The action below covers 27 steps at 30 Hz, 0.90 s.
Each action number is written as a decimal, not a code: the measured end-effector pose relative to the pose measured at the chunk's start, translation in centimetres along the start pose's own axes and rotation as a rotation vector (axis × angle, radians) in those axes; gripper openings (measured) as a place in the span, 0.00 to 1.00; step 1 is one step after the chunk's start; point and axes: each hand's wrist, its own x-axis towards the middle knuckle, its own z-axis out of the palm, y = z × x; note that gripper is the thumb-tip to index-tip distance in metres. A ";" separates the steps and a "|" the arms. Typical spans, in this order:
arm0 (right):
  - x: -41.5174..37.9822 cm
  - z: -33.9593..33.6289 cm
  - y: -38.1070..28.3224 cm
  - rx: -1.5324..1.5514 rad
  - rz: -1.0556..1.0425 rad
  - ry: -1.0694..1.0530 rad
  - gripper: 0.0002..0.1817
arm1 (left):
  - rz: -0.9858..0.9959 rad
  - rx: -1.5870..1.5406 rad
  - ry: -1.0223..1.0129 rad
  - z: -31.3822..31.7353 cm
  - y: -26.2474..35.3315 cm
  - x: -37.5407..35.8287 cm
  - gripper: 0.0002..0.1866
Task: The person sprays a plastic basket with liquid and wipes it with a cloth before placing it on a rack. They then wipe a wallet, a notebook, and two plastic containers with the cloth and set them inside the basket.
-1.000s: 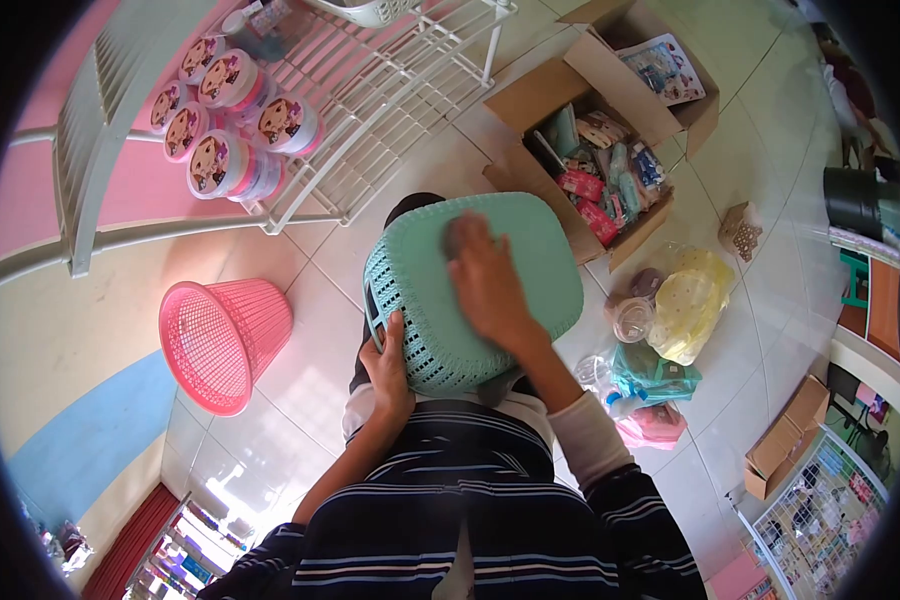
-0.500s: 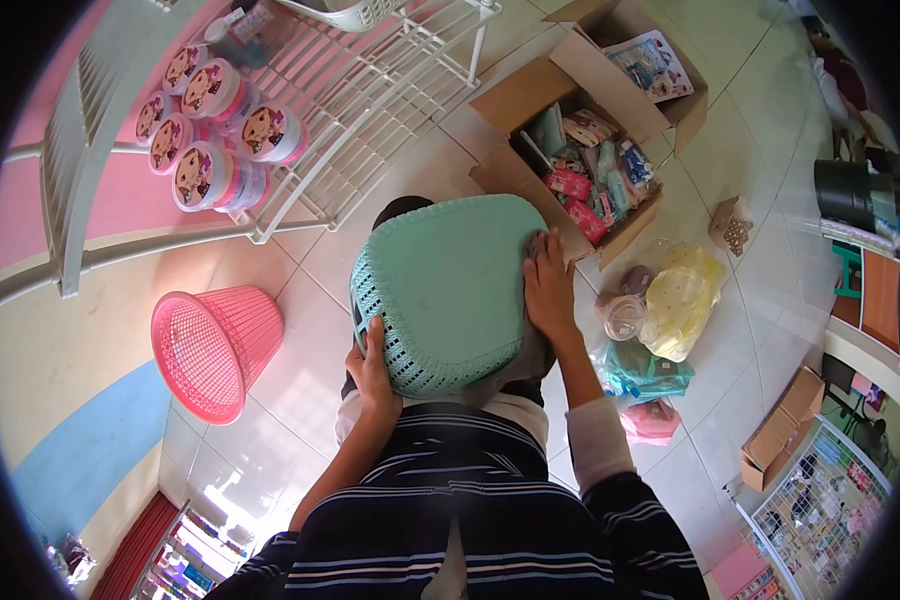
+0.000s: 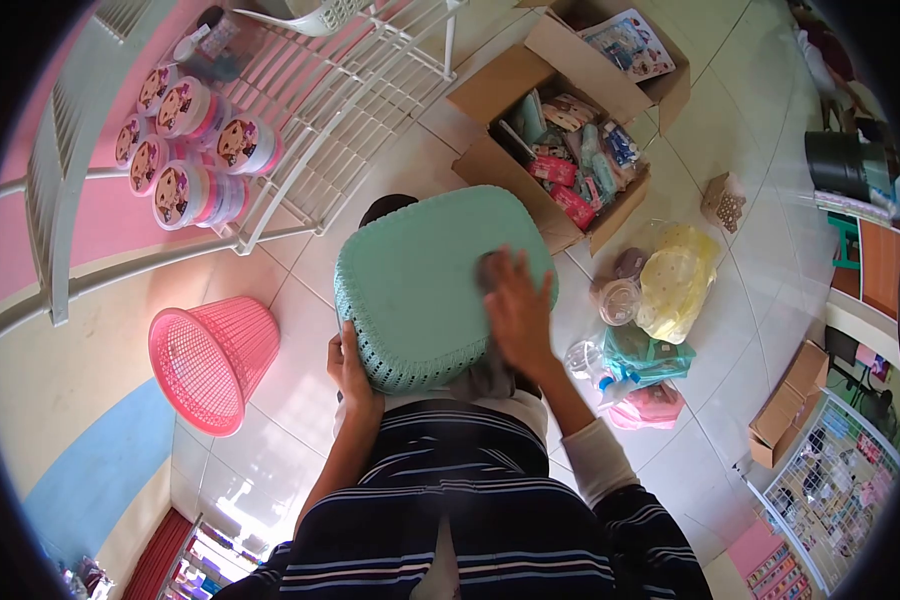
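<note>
My left hand (image 3: pixel 354 378) grips the near left side of a mint-green, rounded-square plastic basket (image 3: pixel 420 275), thumb against its perforated wall, the other fingers mostly hidden. The basket is in front of my body, over my lap, and seems to be bottom up, its flat, solid face towards me.

My right hand (image 3: pixel 520 318) is over the right part of that face, blurred, with its fingers spread and partly open. A small dark item (image 3: pixel 486 272) shows at the fingertips; I cannot tell whether they pinch it or only press it. Soft grey cloth (image 3: pixel 487 382) shows at the basket's near edge.

Left of the basket, apart from it, is a round pink openwork plastic bin (image 3: pixel 246 335). To its right on the tiled floor are a yellow plastic bag (image 3: pixel 678 292), a teal one (image 3: pixel 656 356) and a pink one (image 3: pixel 650 408).

The flat face looks even in colour, with no clear mark on it. How much the hand has covered, and how much is left, I cannot tell; the basket's inside and underside are hidden.
</note>
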 end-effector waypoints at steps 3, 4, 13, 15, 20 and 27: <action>1.3 1.6 7.0 -0.084 0.153 0.155 0.26 | -0.002 0.042 -0.009 -0.2 0.4 0.6 0.17; 1.8 1.5 8.6 0.299 0.368 0.135 0.26 | -0.006 0.072 -0.030 -0.2 0.7 0.7 0.18; 2.2 -0.7 5.9 1.666 0.617 0.330 0.26 | 0.065 0.041 -0.727 0.1 8.8 3.9 0.51; 2.6 -3.4 6.0 1.733 0.430 0.488 0.31 | 0.156 0.088 -0.784 1.0 11.3 3.0 0.53; 2.7 -6.8 9.3 1.845 0.171 0.441 0.24 | 0.117 0.289 -1.087 -1.7 15.3 1.0 0.49; 2.8 -4.0 8.3 1.639 0.221 0.440 0.18 | 0.039 0.788 -1.307 3.3 17.8 -2.9 0.26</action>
